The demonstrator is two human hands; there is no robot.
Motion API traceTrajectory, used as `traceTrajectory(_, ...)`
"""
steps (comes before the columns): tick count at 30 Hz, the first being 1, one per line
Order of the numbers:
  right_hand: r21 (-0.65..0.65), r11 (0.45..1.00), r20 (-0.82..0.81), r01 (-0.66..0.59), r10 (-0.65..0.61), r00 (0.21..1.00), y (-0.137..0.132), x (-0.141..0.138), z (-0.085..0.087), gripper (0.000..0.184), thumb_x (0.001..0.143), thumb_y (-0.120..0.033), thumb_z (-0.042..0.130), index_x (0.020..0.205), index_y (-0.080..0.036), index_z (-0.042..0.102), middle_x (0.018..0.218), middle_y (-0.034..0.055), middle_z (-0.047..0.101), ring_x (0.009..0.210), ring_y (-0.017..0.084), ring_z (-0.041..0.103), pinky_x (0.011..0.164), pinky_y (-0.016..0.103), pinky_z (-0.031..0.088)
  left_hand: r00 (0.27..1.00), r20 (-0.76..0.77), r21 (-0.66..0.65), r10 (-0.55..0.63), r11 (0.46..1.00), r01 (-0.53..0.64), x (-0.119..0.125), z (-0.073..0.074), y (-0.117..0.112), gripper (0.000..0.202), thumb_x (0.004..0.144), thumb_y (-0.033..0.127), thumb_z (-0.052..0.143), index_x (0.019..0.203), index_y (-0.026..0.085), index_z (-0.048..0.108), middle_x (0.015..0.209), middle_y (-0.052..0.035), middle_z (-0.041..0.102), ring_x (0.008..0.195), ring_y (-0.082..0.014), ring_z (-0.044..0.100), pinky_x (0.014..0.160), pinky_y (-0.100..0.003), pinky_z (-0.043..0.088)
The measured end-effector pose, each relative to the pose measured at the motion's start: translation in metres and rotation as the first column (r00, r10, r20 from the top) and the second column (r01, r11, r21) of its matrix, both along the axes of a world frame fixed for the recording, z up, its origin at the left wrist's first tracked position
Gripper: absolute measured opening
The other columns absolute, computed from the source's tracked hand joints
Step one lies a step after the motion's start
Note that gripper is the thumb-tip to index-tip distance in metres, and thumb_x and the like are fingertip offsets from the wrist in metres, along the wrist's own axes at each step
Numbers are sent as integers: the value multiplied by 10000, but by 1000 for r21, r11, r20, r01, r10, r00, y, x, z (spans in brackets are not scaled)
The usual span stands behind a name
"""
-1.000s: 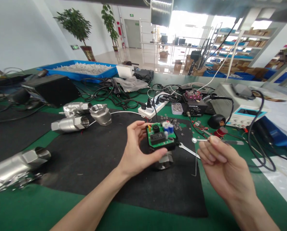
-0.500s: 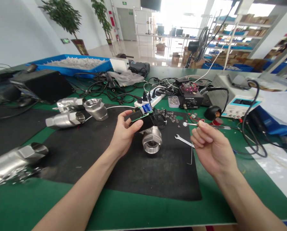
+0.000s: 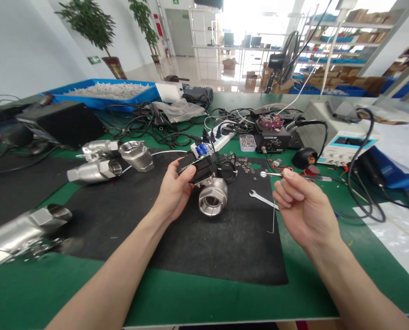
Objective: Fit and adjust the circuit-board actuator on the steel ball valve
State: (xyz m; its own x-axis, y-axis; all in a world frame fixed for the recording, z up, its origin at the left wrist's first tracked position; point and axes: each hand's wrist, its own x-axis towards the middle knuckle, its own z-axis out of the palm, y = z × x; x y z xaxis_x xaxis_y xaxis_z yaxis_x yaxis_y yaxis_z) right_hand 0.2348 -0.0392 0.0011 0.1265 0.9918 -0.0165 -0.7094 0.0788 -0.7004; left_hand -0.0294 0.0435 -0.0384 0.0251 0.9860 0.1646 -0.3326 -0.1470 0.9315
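Note:
My left hand [image 3: 174,187] is closed round a black actuator housing [image 3: 200,168] with its top off, thumb on the near side. Inside, a green circuit board with blue parts [image 3: 202,149] shows. Beneath the housing is a steel valve body [image 3: 213,198], its threaded opening facing me, tilted over the black mat [image 3: 211,256]. To the right, my right hand [image 3: 302,201] pinches a slim metal tool [image 3: 276,174] that looks like tweezers, with a small shiny round piece [image 3: 263,174] at its tip. The tip is apart from the valve. An open-ended wrench [image 3: 262,199] and a hex key [image 3: 273,220] lie close by.
Steel valve bodies [image 3: 137,156] stand and lie on the left. Small rings [image 3: 247,165] are scattered behind the tool tip. Farther back are a power strip [image 3: 221,135], a dish of small metal parts [image 3: 248,143], tangled cables and a bench instrument [image 3: 345,137].
My left hand has shifted the housing and valve slightly left and tilted them a little. My right hand keeps its pinch on the slim tool, nearly still.

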Motion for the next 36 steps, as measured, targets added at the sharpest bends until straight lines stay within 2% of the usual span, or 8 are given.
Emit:
traceTrajectory(5, 0, 1000, 7, -8, 8, 1000, 0, -1, 0, 437, 899, -162, 751, 611, -179, 423, 581, -63, 200, 572, 110, 173, 496, 242, 240, 997, -72, 20, 23, 1000, -22, 0, -1, -5, 657, 798, 391, 827, 1332, 274, 464, 1280, -58, 643, 1001, -167, 707, 873, -325, 596)
traceTrajectory(9, 0, 1000, 12, -6, 6, 1000, 0, -2, 1, 451, 880, -160, 767, 604, -180, 411, 586, -65, 189, 577, 113, 146, 495, 246, 236, 987, -159, 67, 19, 998, -8, 2, 2, -12, 770, 752, 368, 867, 1369, 285, 415, 1203, -55, 655, 1068, -176, 693, 873, -279, 594)
traceTrajectory(17, 18, 1000, 48, -22, 21, 999, -2, -3, 2, 455, 879, -175, 760, 591, -192, 407, 570, -57, 185, 586, 129, 140, 499, 272, 223, 933, -359, 240, -14, 965, 106, 24, 14, -44, 956, 641, 277, 936, 1377, 296, 327, 1426, -98, 529, 1346, -232, 581, 1103, -383, 555)
traceTrajectory(21, 10, 999, 51, -35, 35, 998, -3, -4, 2, 446, 882, -180, 761, 597, -189, 418, 573, -57, 187, 587, 130, 135, 505, 275, 218, 905, -425, 293, 24, 949, 113, 30, 12, -54, 1005, 620, 253, 947, 1400, 302, 316, 1476, -116, 491, 1399, -257, 539, 1130, -417, 534)
traceTrajectory(26, 3, 998, 43, -55, 55, 998, -7, -8, 2, 449, 885, -194, 768, 604, -187, 419, 569, -61, 195, 581, 126, 137, 508, 277, 205, 879, -474, 334, 46, 933, 132, 27, 12, -53, 1015, 623, 249, 945, 1401, 296, 295, 1476, -118, 485, 1393, -257, 543, 1133, -418, 529)
traceTrajectory(31, 17, 999, 87, -46, 44, 995, -3, -16, 14, 468, 882, -204, 774, 598, -191, 403, 567, -62, 201, 582, 125, 149, 518, 294, 185, 852, -520, 350, 67, 926, 140, 26, 13, -53, 1019, 640, 288, 940, 1415, 278, 280, 1483, -128, 479, 1379, -250, 553, 1183, -448, 495)
traceTrajectory(36, 55, 996, 240, -68, 53, 969, 7, -35, 33, 449, 876, -224, 792, 606, -188, 436, 576, -55, 259, 570, 115, 187, 538, 320, 155, 841, -533, 368, 93, 921, 131, 26, 10, -52, 1045, 631, 319, 945, 1438, 270, 282, 1484, -139, 478, 1389, -262, 545, 1193, -465, 490)
